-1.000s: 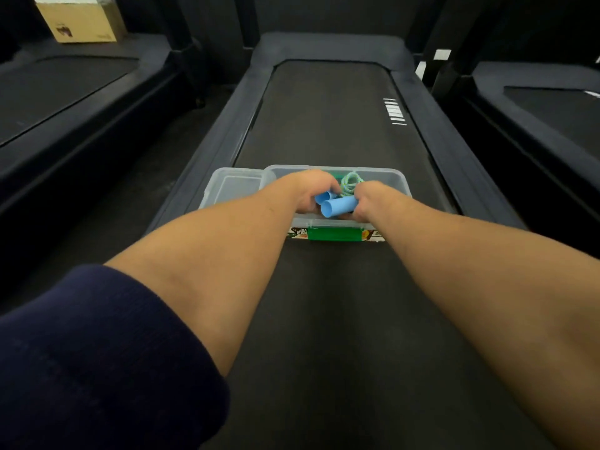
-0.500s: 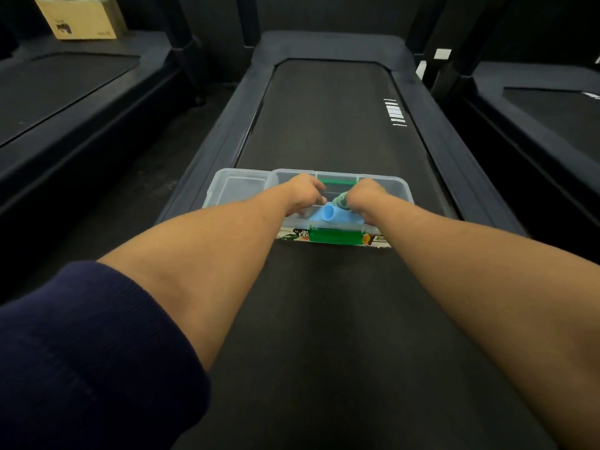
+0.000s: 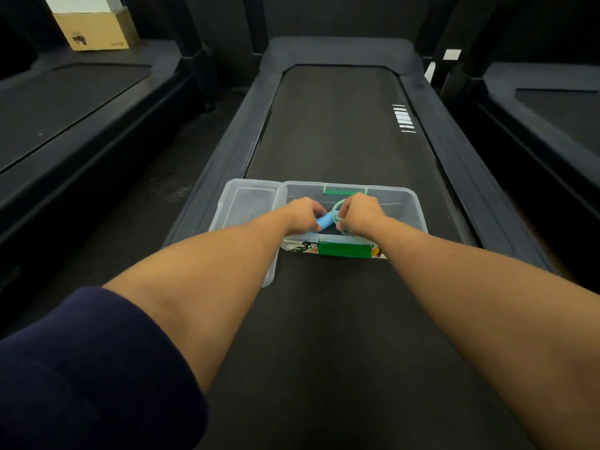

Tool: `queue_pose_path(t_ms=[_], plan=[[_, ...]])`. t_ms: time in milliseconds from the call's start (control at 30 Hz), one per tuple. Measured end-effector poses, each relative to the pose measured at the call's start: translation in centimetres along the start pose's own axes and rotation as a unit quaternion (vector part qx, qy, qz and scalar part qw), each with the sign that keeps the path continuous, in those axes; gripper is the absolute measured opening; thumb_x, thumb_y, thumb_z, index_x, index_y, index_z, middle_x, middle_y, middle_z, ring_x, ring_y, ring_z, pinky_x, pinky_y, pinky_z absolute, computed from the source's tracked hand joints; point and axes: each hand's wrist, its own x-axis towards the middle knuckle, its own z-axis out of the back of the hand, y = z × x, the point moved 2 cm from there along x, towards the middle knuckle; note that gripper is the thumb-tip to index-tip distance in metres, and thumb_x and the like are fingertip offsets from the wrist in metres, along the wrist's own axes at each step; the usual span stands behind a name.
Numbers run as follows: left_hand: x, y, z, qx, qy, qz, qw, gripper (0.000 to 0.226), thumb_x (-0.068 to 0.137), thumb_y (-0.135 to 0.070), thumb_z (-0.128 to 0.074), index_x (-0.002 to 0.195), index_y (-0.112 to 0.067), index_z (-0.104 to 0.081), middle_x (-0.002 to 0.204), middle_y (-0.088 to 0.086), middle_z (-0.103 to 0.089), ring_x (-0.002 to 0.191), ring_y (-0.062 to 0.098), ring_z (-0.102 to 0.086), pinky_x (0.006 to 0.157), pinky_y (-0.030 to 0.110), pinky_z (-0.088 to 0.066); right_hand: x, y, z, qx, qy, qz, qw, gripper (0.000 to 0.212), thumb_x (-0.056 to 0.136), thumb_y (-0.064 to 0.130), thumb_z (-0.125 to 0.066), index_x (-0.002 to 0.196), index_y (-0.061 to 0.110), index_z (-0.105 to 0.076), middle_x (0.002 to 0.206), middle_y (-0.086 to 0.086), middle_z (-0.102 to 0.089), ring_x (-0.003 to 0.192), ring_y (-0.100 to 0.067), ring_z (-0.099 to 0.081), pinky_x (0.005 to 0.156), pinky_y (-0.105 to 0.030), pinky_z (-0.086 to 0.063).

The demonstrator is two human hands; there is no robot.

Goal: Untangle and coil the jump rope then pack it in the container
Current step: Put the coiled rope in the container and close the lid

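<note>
A clear plastic container (image 3: pixel 410 206) with green latches sits on the treadmill belt in front of me. Both hands reach into it. My left hand (image 3: pixel 303 214) grips the blue handle (image 3: pixel 325 220) of the jump rope. My right hand (image 3: pixel 358 212) is closed around the coiled green-and-white cord (image 3: pixel 337 207), which loops up between the two hands. Most of the rope is hidden under my fingers, low inside the container.
The container's clear lid (image 3: pixel 242 203) lies beside it on the left, overhanging the belt's edge. The black treadmill belt (image 3: pixel 334 131) stretches ahead, with raised side rails. More treadmills stand left and right. A cardboard box (image 3: pixel 95 30) sits far back left.
Both hands have sunk lower into the container with the rope. Two blue handle ends showed before; now one handle shows, lying nearly flat between the hands.
</note>
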Motion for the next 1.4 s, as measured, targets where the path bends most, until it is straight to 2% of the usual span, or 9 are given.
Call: queue_pose_path(t_ms=[200,367,500,633,733,967,1133,1300,1400], plan=[[-0.6,-0.3,0.1,0.050,-0.059,-0.019,0.997,0.040,0.094,-0.016,-0.062,0.134,-0.011,-0.061,0.134,0.009,-0.063,0.122,0.028,-0.057,0.104,0.036,-0.044,0.1,0.1,-0.7,-0.001,-0.007,-0.009,1.000,0.032,0.082,0.020,-0.079,0.112,0.013,-0.072,0.114,-0.009,-0.070,0.109,-0.027,-0.065,0.094,-0.032,-0.053],[-3.5,0.4,2.8,-0.062,-0.262,-0.031,0.962,0.026,0.100,-0.016,-0.047,0.109,-0.010,-0.071,0.099,0.007,-0.072,0.090,0.025,-0.064,0.080,0.034,-0.050,-1.0,1.1,0.2,-0.001,-0.018,-0.014,1.000,0.025,0.088,0.019,-0.065,0.113,0.018,-0.066,0.118,-0.013,-0.065,0.109,-0.035,-0.061,0.087,-0.037,-0.052],[-6.1,3.8,4.9,-0.119,-0.367,0.067,0.920,0.025,0.101,-0.014,-0.044,0.112,-0.010,-0.066,0.102,0.007,-0.068,0.085,0.020,-0.061,0.073,0.029,-0.047,-2.4,3.8,1.1,0.014,-0.032,-0.007,0.999,0.027,0.091,0.012,-0.055,0.115,0.016,-0.065,0.120,-0.013,-0.064,0.109,-0.036,-0.062,0.092,-0.042,-0.054],[-6.9,7.7,5.1,-0.026,-0.282,0.200,0.938,0.033,0.097,-0.005,-0.042,0.126,-0.004,-0.058,0.131,0.018,-0.053,0.116,0.036,-0.053,0.096,0.046,-0.049,-3.5,7.6,0.5,0.025,-0.014,0.025,0.999,0.035,0.092,0.007,-0.049,0.123,0.016,-0.062,0.127,-0.013,-0.061,0.115,-0.035,-0.060,0.096,-0.044,-0.053],[-7.8,9.9,4.7,0.043,-0.213,0.264,0.940,0.035,0.095,-0.004,-0.044,0.129,0.000,-0.053,0.136,0.020,-0.046,0.125,0.040,-0.045,0.102,0.046,-0.045,-3.7,10.1,0.1,0.033,-0.028,0.050,0.998,0.034,0.092,0.005,-0.048,0.121,0.013,-0.063,0.126,-0.014,-0.062,0.114,-0.036,-0.061,0.092,-0.041,-0.053],[-9.2,14.6,3.8,0.075,-0.182,0.293,0.936,0.031,0.094,-0.001,-0.046,0.125,0.001,-0.053,0.131,0.020,-0.053,0.121,0.036,-0.052,0.098,0.040,-0.046,-3.9,16.8,-3.7,0.063,0.015,0.096,0.993,0.029,0.096,0.005,-0.049,0.121,0.004,-0.062,0.123,-0.018,-0.064,0.112,-0.037,-0.062,0.082,-0.036,-0.050],[-9.5,15.4,4.0,0.085,-0.203,0.258,0.941,0.029,0.099,-0.008,-0.045,0.126,0.000,-0.052,0.134,0.018,-0.050,0.123,0.034,-0.049,0.100,0.037,-0.039,-3.0,19.0,-8.0,0.078,0.064,0.037,0.994,0.044,0.096,0.008,-0.051,0.139,-0.003,-0.047,0.136,-0.021,-0.056,0.125,-0.038,-0.055,0.098,-0.041,-0.048],[-9.0,16.7,3.8,0.067,-0.219,0.238,0.944,0.035,0.104,-0.026,-0.042,0.127,-0.003,-0.056,0.139,0.015,-0.043,0.129,0.035,-0.041,0.103,0.042,-0.037,-1.9,18.8,-9.9,0.046,0.098,-0.046,0.993,0.079,0.100,0.015,-0.049,0.158,0.003,0.003,0.163,-0.027,-0.011,0.151,-0.041,-0.014,0.121,-0.049,-0.019],[-8.7,17.4,3.7,0.049,-0.235,0.222,0.945,0.028,0.102,-0.021,-0.043,0.118,-0.006,-0.061,0.133,0.017,-0.047,0.119,0.034,-0.048,0.096,0.040,-0.042,-1.7,18.3,-10.7,0.056,0.103,-0.049,0.992,0.081,0.099,0.010,-0.047,0.159,0.007,0.009,0.165,-0.024,0.006,0.154,-0.038,0.001,0.122,-0.049,-0.010]])
